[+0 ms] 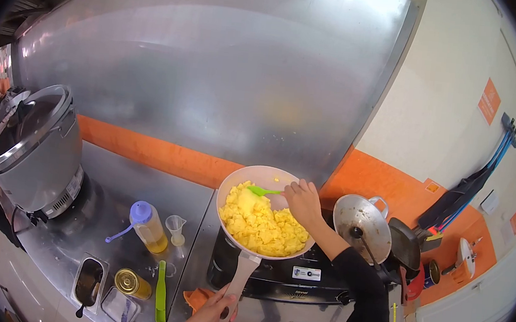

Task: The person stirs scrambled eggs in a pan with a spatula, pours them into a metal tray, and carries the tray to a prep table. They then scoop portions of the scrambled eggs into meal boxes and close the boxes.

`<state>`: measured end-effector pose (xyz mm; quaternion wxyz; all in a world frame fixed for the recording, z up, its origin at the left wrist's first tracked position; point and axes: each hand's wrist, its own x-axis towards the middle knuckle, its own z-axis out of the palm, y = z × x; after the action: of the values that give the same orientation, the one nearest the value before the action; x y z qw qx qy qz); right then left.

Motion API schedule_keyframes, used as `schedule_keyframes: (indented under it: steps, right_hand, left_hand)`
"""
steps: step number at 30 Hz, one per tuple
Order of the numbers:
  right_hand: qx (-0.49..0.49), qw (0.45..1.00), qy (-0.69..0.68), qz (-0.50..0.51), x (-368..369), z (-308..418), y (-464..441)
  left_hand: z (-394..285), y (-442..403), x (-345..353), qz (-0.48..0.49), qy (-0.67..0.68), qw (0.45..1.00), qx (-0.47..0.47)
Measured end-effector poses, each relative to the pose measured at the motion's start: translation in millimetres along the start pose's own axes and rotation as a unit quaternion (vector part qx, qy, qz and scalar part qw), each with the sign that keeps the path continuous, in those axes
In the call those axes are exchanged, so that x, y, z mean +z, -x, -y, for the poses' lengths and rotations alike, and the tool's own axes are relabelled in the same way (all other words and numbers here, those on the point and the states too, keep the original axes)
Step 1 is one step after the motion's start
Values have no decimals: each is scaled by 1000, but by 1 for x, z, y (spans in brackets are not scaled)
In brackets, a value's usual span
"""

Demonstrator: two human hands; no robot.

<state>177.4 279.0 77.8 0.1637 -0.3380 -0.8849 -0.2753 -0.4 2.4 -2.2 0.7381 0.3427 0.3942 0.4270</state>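
Observation:
A pale frying pan point(259, 175) is tilted over the black gas stove point(277, 282), holding a heap of yellow scrambled eggs point(264, 228). My left hand point(212, 310) is closed around the pan's light handle near its end. Over the pan's right side, my right hand point(303, 204) grips a green spatula point(259, 191), whose head touches the upper part of the eggs. The spatula's handle is mostly hidden by my fingers. An orange cloth point(196, 298) lies beside my left hand.
Left on the steel counter are an oil bottle point(150, 231), a small measuring cup point(175, 230), a green measuring spoon point(161, 294), a lidded jar point(133, 283) and a metal container point(90, 281). A large rice cooker point(44, 153) stands far left. A used wok point(358, 217) sits right.

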Motion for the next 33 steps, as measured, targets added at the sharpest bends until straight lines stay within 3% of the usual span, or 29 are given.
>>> schedule_keyframes:
  steps: [2,5,8,9,12,17,21,23,27,29,33]
  right_hand:
    - [-67,998,18,-8,-15,11,7]
    - [-41,998,-34,-42,-41,19,13]
    - [235,959,-32,153,-86,27,-6]
    - [239,966,-26,98,-69,19,-5]
    - [166,981,0,105,-36,14,-1]
    - [225,938,-39,262,19,25,15]
    - [217,927,-14,305,-49,13,-24]
    - [281,923,-29,261,-52,-1,-42]
    - [320,906,-18,276,-27,2,-42]
    - [264,924,17,276,25,8,-11]
    - [235,933,11,271,16,11,2]
  left_hand:
    - [3,-1,0,-1,9,1000,2]
    - [4,1,-1,-2,-4,1000,11]
    - [1,1,0,-5,-4,1000,11]
    - [1,2,0,-6,-1,1000,6]
    - [-1,3,2,-3,-3,1000,16]
    - [4,1,-2,-1,-3,1000,11]
    - [6,0,-3,-11,-14,1000,10]
    - [9,-2,-5,-5,-9,1000,16]
    - [4,0,-2,-2,-8,1000,13]
    - [6,-1,-3,5,-3,1000,14]
    - [4,1,-2,-2,0,1000,5]
